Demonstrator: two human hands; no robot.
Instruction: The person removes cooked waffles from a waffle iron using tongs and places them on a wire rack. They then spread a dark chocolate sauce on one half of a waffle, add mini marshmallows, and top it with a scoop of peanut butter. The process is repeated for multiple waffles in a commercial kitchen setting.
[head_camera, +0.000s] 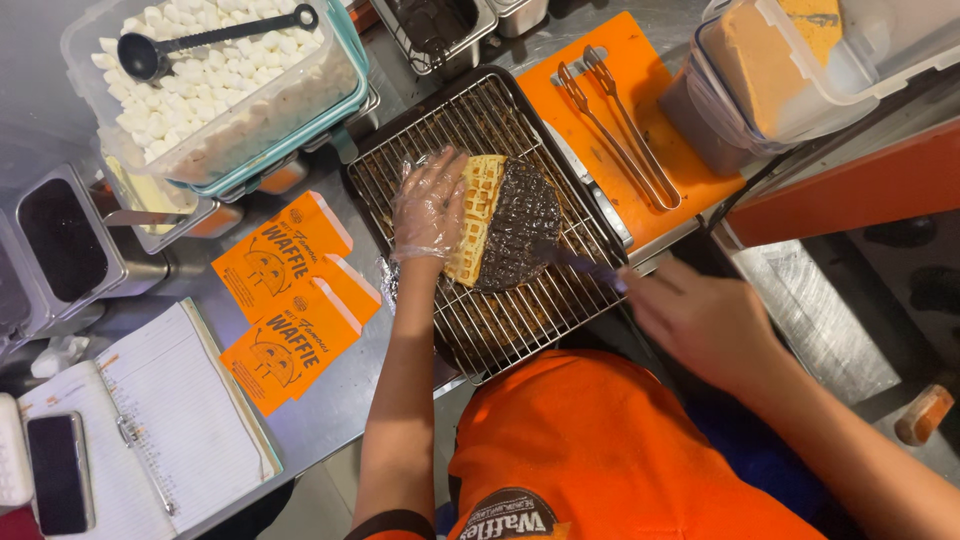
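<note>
A round waffle (500, 225) lies on a wire rack (470, 120) over a dark tray. Its right part is covered in dark chocolate, its left strip is bare and golden. My left hand (428, 205), in a clear plastic glove, presses flat on the waffle's bare left edge. My right hand (690, 320) is bare and grips the handle of a spreading knife (575, 262), whose blade rests on the chocolate-covered side.
Metal tongs (620, 125) lie on an orange cutting board (640, 70) right of the rack. A clear tub of marshmallows (215, 85) with a black scoop sits upper left. Orange paper sleeves (285, 300), an open notebook (170, 420) and a phone (58, 472) lie left.
</note>
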